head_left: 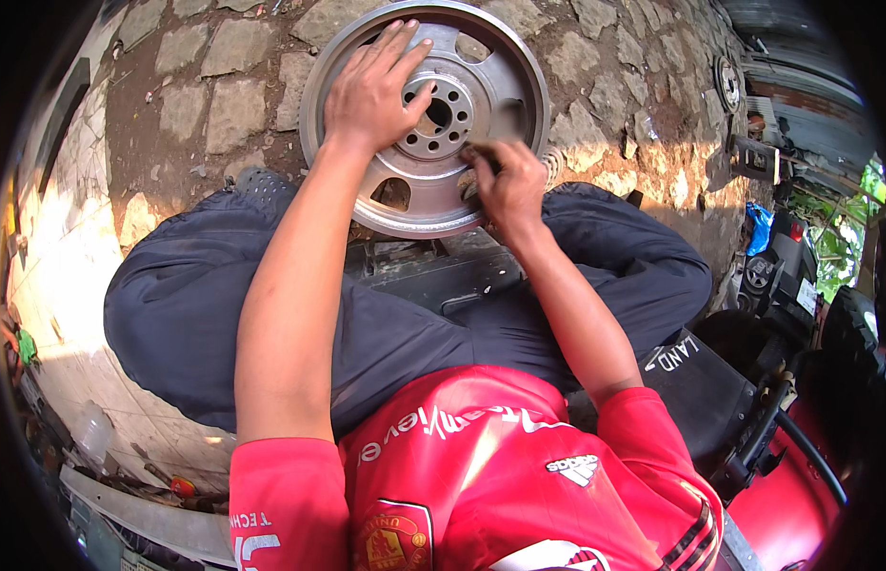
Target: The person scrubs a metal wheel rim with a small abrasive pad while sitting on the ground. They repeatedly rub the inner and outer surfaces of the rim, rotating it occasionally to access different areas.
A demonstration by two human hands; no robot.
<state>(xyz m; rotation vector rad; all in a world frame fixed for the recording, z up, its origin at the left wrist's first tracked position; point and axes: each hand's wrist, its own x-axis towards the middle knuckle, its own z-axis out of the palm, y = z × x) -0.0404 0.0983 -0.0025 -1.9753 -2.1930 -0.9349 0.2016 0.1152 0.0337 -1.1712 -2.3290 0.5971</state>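
Note:
A grey metal wheel rim stands before my knees, its face toward me. It has a round centre hole, a ring of several bolt holes and larger oval openings. My left hand lies on its upper left face, fingers stretched out and the thumb beside the centre hole. At the right side of the face is my right hand, its fingers curled in a pinch against the metal. What those fingers hold, if anything, I cannot make out. A dark brownish patch just above them is blurred.
Rough stone paving spreads beyond the rim. A dark low seat or box is between my legs. To the right are a black-and-red machine and a blue plastic bag. A clear plastic bottle lies at the left.

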